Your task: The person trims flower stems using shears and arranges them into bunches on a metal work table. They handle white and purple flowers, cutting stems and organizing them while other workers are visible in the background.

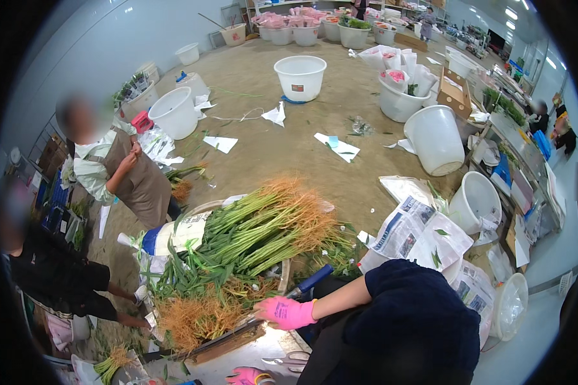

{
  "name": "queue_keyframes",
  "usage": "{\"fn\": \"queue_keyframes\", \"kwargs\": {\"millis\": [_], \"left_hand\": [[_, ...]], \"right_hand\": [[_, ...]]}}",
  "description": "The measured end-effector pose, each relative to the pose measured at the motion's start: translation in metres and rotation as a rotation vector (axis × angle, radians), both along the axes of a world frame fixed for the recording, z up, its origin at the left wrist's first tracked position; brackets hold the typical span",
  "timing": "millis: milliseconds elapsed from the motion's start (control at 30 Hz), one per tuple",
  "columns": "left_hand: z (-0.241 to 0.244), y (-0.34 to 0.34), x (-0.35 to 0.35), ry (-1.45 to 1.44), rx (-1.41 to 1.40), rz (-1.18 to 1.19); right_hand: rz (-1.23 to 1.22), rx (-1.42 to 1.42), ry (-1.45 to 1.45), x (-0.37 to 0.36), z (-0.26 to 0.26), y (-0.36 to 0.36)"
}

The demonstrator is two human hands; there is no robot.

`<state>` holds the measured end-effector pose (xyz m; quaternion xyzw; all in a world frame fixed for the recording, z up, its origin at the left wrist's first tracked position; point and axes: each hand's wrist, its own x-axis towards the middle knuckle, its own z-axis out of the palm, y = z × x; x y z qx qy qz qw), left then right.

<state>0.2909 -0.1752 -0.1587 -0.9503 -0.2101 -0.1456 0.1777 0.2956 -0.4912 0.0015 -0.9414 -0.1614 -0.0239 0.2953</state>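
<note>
My left hand and my right hand both wear pink gloves. One gloved hand, which I take as my right hand (285, 313), reaches over the blade of a guillotine-type cutter (241, 329) near its blue handle (316, 277); whether it touches the blade is unclear. At the bottom edge lies my left hand (246, 375), partly cut off by the picture's rim. Scissors (289, 361) rest on the pale work surface between the hands. Beyond the cutter, long green stems (265, 228) with orange-brown roots are heaped on a large round tub, and a second root mass (197, 320) lies nearer.
Two people (125, 168) (62, 269) stand at the left. White tubs (300, 77) (436, 139) stand on the floor ahead and at the right. Newspaper sheets (404, 226) lie right of the stems. A metal shelf (530, 149) runs along the right side.
</note>
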Motion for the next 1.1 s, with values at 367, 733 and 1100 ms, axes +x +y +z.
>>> {"fn": "queue_keyframes", "kwargs": {"millis": [367,733,1100], "left_hand": [[-0.012,0.005,-0.001,0.043,-0.115,0.128],[-0.032,0.018,-0.002,0.223,-0.187,0.124],[0.002,-0.003,0.002,-0.028,-0.042,0.096]], "right_hand": [[0.039,-0.179,0.179,0.023,-0.034,-0.003],[0.124,-0.160,0.315,0.031,-0.050,-0.007],[0.098,-0.124,0.242,0.029,-0.061,-0.006]]}}
